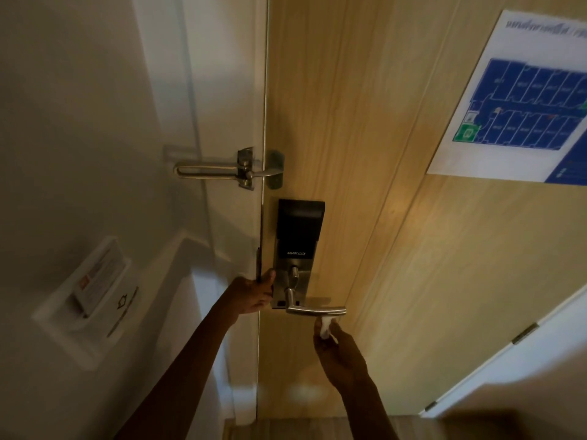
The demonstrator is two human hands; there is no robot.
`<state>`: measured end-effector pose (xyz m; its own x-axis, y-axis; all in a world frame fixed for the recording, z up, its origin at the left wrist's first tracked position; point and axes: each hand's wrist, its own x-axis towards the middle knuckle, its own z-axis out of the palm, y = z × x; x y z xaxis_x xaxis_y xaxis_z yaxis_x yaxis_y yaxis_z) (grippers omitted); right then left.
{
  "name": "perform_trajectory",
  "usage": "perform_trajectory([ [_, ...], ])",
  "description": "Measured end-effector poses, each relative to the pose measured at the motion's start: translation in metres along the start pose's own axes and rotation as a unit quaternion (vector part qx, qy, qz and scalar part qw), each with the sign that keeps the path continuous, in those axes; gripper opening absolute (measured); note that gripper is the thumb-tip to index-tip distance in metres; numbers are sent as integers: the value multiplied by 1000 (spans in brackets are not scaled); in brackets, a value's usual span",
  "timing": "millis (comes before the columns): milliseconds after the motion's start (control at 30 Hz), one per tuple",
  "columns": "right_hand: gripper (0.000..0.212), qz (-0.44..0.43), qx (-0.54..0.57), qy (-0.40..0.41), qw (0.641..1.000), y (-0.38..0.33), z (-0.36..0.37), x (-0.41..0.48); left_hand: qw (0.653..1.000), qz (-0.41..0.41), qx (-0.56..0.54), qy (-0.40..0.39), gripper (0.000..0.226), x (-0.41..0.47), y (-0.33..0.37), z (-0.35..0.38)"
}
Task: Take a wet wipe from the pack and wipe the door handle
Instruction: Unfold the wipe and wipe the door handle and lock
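Wipe (325,327) pinched in the right hand (341,357), touching the underside of the door handle (316,310); left hand (254,295) clasps the door edge (261,236). Best drag along the whole lever, firm pressure.

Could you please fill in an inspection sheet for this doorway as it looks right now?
Surface: wooden door, smart lock fitted.
Job's things: wet wipe just under the door handle; pack not seen.
Clutter: nothing seen.
Grips: right hand pinches the wipe; left hand grips the door's edge.
Cables: nothing seen.
Surroundings: swing-bar latch, floor plan, wall card holder.
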<state>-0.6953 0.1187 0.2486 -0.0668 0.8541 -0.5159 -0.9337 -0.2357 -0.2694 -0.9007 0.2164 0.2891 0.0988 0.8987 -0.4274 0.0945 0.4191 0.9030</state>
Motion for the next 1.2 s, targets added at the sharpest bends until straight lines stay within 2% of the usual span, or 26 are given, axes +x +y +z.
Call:
perform_trajectory([
  [100,18,13,-38,-14,999,20,1,5,1000,-13,-13,-12,71,-4,2,-2],
  [200,22,3,-71,-31,997,18,-3,5,999,-13,-4,-34,71,-7,5,0],
  [333,15,-29,-51,-11,998,12,0,9,1000,4,18,-25,82,-4,1,-2],
  [400,16,-26,-80,-5,996,25,10,10,1000,1,18,-22,79,-3,1,-2],
  [567,25,-9,-132,-24,991,37,5,10,999,-24,-7,-36,53,-6,5,1],
  [667,24,-15,-131,-24,991,35,6,14,999,-28,7,-28,70,-9,8,-1],
  [767,28,8,-127,-24,992,45,14,20,998,-27,9,-49,58,-12,10,-1],
  [867,26,29,-112,-22,993,53,13,26,999,-20,21,-37,58,-15,12,-7],
  [1000,31,36,-40,-22,998,54,17,34,995,-33,20,-93,24,-21,20,-15],
  [1100,16,38,-93,8,995,53,13,49,996,-17,9,-86,36,-23,28,-18],
  [1167,26,46,-132,16,990,53,9,58,996,-15,13,-87,44,-24,29,-19],
  [1200,24,59,-116,0,992,54,7,56,996,-18,17,-90,45,-24,30,-18],
])
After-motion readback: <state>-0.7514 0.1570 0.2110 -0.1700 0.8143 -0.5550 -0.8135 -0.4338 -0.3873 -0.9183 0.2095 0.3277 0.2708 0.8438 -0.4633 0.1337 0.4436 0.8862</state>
